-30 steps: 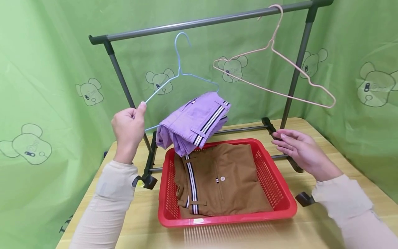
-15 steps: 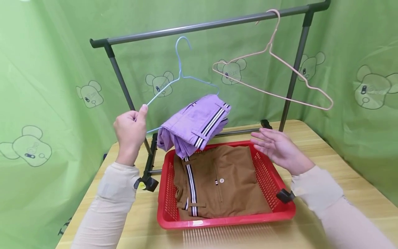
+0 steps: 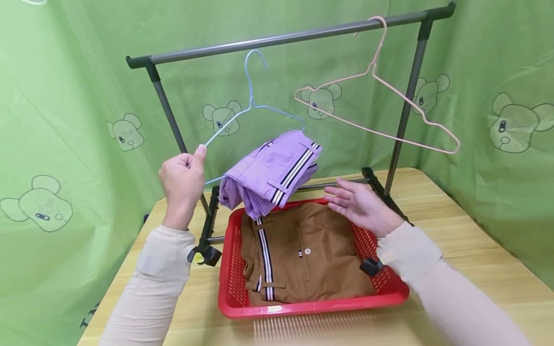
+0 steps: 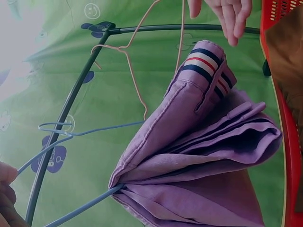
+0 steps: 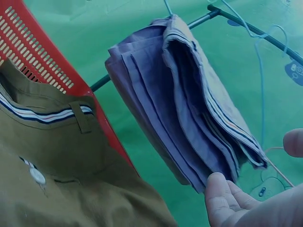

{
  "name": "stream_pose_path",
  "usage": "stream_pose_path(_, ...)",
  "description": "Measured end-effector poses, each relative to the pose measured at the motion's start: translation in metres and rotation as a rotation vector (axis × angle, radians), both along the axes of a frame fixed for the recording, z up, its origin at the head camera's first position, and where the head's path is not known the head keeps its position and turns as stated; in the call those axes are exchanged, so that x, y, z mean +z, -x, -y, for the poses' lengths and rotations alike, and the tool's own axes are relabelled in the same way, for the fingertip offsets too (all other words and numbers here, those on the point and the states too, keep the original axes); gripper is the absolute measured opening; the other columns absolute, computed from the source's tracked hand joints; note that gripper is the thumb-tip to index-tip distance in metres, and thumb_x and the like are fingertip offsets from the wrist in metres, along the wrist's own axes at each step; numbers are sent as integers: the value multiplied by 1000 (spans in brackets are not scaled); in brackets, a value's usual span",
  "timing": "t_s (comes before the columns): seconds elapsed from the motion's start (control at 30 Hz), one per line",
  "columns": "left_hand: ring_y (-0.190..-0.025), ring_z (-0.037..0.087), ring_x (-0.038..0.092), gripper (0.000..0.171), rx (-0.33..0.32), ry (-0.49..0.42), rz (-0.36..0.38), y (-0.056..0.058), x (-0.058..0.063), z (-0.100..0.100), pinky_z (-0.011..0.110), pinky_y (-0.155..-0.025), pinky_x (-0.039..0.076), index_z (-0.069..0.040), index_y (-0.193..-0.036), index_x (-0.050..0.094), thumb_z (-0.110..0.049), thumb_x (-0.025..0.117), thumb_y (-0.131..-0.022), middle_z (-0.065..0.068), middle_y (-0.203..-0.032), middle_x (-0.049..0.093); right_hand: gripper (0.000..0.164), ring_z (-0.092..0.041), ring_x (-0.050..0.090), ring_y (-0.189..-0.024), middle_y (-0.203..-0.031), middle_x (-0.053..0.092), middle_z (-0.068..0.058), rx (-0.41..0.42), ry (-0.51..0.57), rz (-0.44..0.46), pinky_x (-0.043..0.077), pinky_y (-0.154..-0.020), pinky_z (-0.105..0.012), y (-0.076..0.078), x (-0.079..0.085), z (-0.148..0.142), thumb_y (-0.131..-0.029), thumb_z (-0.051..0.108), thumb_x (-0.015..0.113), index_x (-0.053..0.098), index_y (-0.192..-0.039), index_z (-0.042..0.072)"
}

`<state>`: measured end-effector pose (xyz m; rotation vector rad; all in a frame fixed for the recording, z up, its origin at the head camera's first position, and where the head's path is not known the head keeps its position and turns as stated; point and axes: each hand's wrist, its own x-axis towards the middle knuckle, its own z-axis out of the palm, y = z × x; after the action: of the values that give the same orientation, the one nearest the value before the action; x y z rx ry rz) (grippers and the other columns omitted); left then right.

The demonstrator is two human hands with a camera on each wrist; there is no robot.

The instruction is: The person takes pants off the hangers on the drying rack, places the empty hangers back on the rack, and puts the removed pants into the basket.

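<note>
My left hand (image 3: 182,182) grips the left end of a blue wire hanger (image 3: 251,103), held up just in front of the rack's bar. Folded over the hanger's lower wire hang purple trousers (image 3: 272,168) with a striped waistband; in the left wrist view the wire (image 4: 85,205) runs into their fold. To the right of the trousers is my right hand (image 3: 359,204), its fingers loosely extended and holding nothing. Its fingertips show close to the purple cloth (image 5: 161,118) in the right wrist view. Brown trousers (image 3: 320,259) lie folded in the red basket (image 3: 311,307) underneath.
A grey metal rack (image 3: 285,38) stands on the wooden table (image 3: 467,250) behind the basket. From the right part of its bar hangs a bare pink hanger (image 3: 376,127). Green curtain (image 3: 65,120) with bear drawings surrounds the table.
My right hand has moved left from beyond the basket's right side, over the basket toward the purple trousers. The left hand keeps its grip on the hanger and has barely moved.
</note>
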<state>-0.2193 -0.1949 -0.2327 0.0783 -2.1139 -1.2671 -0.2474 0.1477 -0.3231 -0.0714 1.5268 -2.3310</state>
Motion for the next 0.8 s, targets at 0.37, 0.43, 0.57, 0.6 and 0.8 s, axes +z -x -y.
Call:
stream_pose_path(0.37, -52, 17, 41, 52, -2, -22, 4, -2, 2, -3, 29, -51, 34, -12, -55, 45, -42, 61, -94, -3, -48, 42, 74, -39, 15, -144, -157, 7, -26, 12, -5, 55, 19, -115, -41, 14, -2, 31, -105, 37, 35, -12, -151, 3)
stream_pose_path(0.43, -52, 17, 41, 52, -1, -22, -7, -1, 2, -4, 29, -52, 35, -12, -55, 45, -41, 62, -94, -3, -48, 42, 77, -39, 14, -144, -157, 5, -26, 18, 1, 58, 19, -115, -41, 16, -2, 36, -104, 40, 36, -14, -151, 3)
stream_pose_path(0.57, -50, 16, 40, 52, -1, -25, -17, 0, 1, -6, 29, -51, 34, -12, -55, 44, -41, 62, -94, -3, -48, 42, 83, -40, 11, -144, -158, -1, -26, 28, 27, 68, 19, -115, -41, 20, -5, 45, -102, 45, 36, -14, -150, -1)
stream_pose_path(0.6, -50, 16, 40, 51, -3, -26, -17, 0, 1, -6, 28, -51, 34, -12, -55, 45, -41, 62, -94, -3, -48, 42, 85, -40, 10, -144, -158, -2, -26, 28, 33, 74, 19, -115, -41, 21, -5, 47, -101, 47, 37, -14, -149, -2)
stream_pose_path(0.8, -50, 15, 40, 51, -18, -34, -12, 0, 2, -8, 29, -52, 34, -13, -56, 45, -42, 61, -94, -3, -48, 42, 93, -38, 11, -144, -158, 0, -25, 17, 87, 113, 17, -115, -43, 28, -9, 57, -98, 55, 37, -10, -149, -5)
